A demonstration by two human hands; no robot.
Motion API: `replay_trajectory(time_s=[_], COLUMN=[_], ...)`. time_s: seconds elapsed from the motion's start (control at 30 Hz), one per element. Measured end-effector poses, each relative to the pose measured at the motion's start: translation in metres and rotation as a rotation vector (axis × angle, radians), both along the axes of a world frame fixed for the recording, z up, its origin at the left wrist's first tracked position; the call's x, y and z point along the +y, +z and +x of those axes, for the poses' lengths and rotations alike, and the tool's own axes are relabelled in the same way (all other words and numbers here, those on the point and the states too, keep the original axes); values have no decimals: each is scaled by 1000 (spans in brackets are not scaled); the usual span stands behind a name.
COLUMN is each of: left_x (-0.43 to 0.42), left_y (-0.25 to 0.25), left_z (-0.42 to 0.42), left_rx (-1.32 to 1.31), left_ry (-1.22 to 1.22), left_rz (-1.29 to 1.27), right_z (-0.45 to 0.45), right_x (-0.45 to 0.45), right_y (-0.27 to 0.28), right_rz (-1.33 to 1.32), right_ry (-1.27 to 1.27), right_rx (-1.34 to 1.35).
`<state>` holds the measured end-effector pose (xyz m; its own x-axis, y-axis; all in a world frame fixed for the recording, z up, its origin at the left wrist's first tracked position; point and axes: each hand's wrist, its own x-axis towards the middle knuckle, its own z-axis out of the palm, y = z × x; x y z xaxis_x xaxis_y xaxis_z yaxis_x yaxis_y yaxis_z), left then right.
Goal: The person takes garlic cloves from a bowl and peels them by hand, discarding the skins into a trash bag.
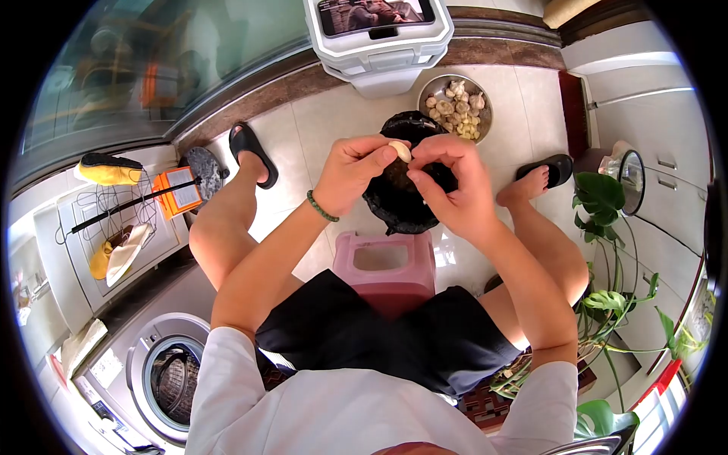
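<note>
Left fingers [386, 156] pinched on a garlic clove [400, 151], its free end beside the parted right fingers [422, 182].

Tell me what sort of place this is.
Probably a home's laundry room or enclosed balcony, though the exact room is uncertain: a front-loading washing machine stands on the left, white cabinets line the right, and a leafy green plant grows beside them.

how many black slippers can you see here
2: the left black slipper is on the person's left foot, left of the black plastic bag; the right black slipper is on the right foot. Others may be hidden.
</note>
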<state>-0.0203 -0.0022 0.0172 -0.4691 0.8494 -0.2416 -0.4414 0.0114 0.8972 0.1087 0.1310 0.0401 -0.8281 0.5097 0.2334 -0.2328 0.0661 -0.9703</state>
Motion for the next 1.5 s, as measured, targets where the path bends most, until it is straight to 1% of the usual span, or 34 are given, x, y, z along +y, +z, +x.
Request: replay_trajectory(time_s=[0.03,0.1,0.13,0.2,0.23,0.3,0.33,0.4,0.43,0.47,0.53,0.57,0.7,0.77,0.8,0.87,0.9,1.0,1.1,1.17,1.2,1.27,1.3,1.37,1.4,1.47,1.5], left_x=[1,1,0,-2,-2,-2,-2,0,0,0,1,-1,-1,-1,-2,-1,-1,-1,2,4,4,4,5,6,7,7,7], left_y=[1,1,0,-2,-2,-2,-2,-1,-5,-5,0,-3,-14,-11,-13,-18,-19,-18,-11,-7,-8,-10,-9,-6,-6,-3,-2], left_z=[0,0,1,2,1,-4,-5,-2,1,4,10,7,14,12,12,9,7,3,9,11,13,16,18,23,23,23,22], left_rx=[-1,3,2,11,13,-1,6,-185,-70,-61,312,305,244,144,144,163,164,210,278,478,477,605,602,605,602,677,676], left_ry=[-2,-68,-71,-86,-86,-220,-218,-361,-396,-393,-318,-343,-248,-357,-353,-310,-307,-356,-302,-206,-207,-153,-156,-87,-88,-55,-57], left_rz=[-2,16,15,-84,-82,-116,-113,-75,-114,-108,-37,-67,-4,-29,-29,-57,-56,-61,-31,-54,-54,-65,-64,-50,-49,-50,-51], right_z=[0,0,0,0,-1,-2,-1,-1,-4,-6,-5,-7,-9,-8,-7,-9,-9,-11,-11,-12,-12,-12,-12,-12,-12,-11,-11], right_x=[0,2,4,8,11,17,18,17,11,16,29,25,22,20,21,23,24,24,20,13,12,10,8,4,4,3,3], right_y=[0,1,3,6,5,0,-3,-3,3,4,1,-6,-17,-19,-22,-26,-23,-15,-17,-20,-21,-23,-23,-24,-24,-24,-23], right_rz=[-2,180,180,195,196,186,190,4,-102,-94,462,383,358,295,295,441,443,474,457,338,337,348,348,210,210,114,112], right_ry=[-2,-8,-10,39,39,114,116,175,93,95,163,135,173,198,201,182,184,238,217,133,132,81,79,26,25,32,32], right_rx=[-1,-39,-40,-118,-116,-82,-75,-175,-192,-185,-291,-282,-278,-317,-317,-270,-268,-285,-291,-237,-238,-224,-227,-223,-226,-258,-260])
